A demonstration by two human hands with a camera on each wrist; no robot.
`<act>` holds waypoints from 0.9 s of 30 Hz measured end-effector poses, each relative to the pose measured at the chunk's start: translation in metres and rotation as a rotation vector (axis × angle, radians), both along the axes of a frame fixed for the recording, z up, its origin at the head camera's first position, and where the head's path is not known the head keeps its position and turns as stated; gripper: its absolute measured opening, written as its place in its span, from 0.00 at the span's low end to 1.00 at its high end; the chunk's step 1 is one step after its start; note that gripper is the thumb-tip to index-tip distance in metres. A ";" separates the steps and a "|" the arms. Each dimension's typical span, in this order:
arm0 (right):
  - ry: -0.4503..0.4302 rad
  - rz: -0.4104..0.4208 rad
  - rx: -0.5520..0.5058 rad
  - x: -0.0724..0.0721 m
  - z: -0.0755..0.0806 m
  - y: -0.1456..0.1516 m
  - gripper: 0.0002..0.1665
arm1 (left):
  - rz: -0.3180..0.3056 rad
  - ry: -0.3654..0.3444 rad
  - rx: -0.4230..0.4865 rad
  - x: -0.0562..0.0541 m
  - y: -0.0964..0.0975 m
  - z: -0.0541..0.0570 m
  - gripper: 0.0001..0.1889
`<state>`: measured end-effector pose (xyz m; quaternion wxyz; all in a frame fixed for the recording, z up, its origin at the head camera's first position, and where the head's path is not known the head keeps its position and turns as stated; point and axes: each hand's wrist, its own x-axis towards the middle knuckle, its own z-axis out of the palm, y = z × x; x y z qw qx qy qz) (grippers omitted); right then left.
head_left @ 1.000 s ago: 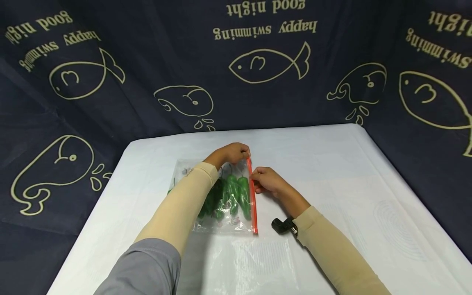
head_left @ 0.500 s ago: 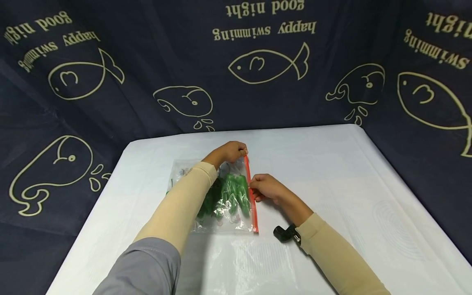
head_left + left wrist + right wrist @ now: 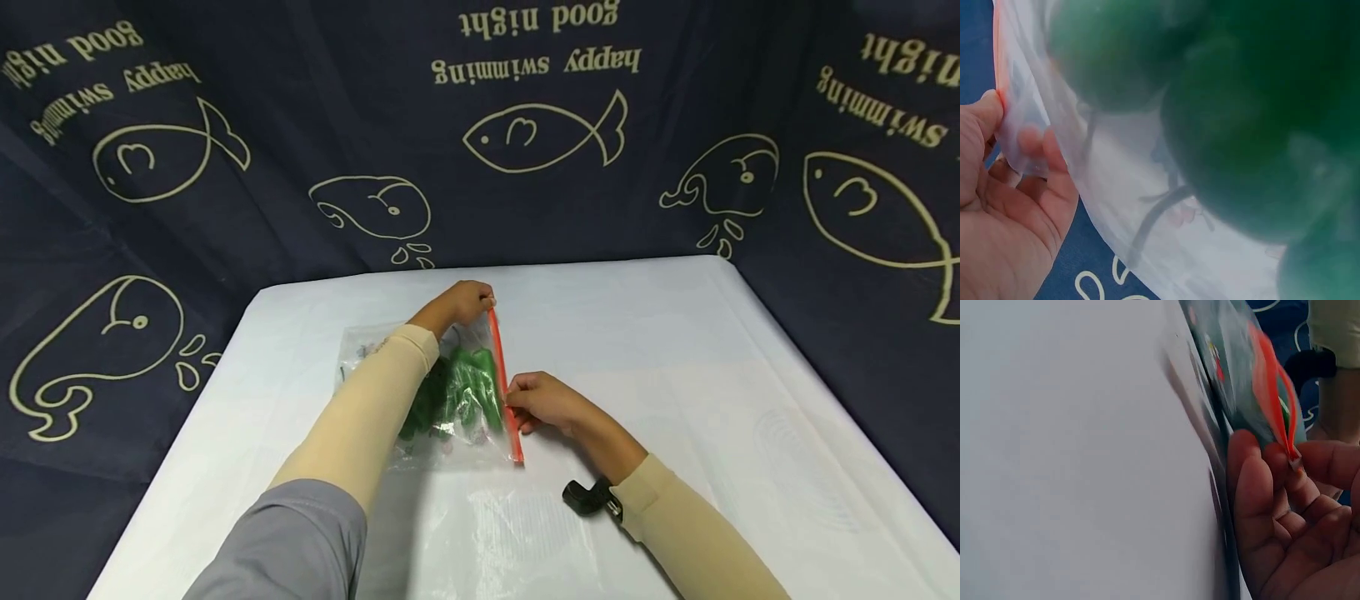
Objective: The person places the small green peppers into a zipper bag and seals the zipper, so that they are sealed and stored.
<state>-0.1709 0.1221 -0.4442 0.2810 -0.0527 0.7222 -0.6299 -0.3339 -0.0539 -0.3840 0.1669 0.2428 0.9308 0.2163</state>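
Note:
A clear zip bag (image 3: 431, 457) with a red zip strip (image 3: 498, 350) along its right edge lies on the white table, several green peppers (image 3: 468, 387) inside. My left hand (image 3: 468, 302) pinches the strip's far end; in the left wrist view thumb and fingers grip the bag's corner. Lower along the same strip, my right hand (image 3: 543, 400) pinches it between thumb and fingers. In the right wrist view the strip's two red bands stand apart and come together at a small pale piece (image 3: 1295, 461) by the fingertips. My left forearm hides part of the bag.
The white-covered table (image 3: 637, 333) stretches around the bag. Behind it hangs a dark blue cloth (image 3: 360, 75) printed with fish and whales. A black camera mount (image 3: 588, 497) is on my right wrist.
My right hand has slid along the red strip toward its near end. My left hand has drawn the strip's far end slightly away and to the left, and the bag has shifted with it.

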 end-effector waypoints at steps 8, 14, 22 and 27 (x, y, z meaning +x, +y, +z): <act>0.007 0.112 0.050 0.014 0.002 0.005 0.09 | 0.094 0.110 -0.057 -0.003 -0.002 0.003 0.13; 0.006 0.218 0.050 0.020 0.001 0.013 0.09 | 0.116 0.144 -0.051 -0.006 -0.002 0.001 0.13; 0.037 0.285 0.096 0.023 0.002 0.019 0.10 | 0.089 0.111 0.016 -0.005 0.004 -0.002 0.12; 0.108 0.319 0.189 0.028 0.003 0.023 0.13 | 0.028 0.080 0.030 0.000 0.004 0.008 0.20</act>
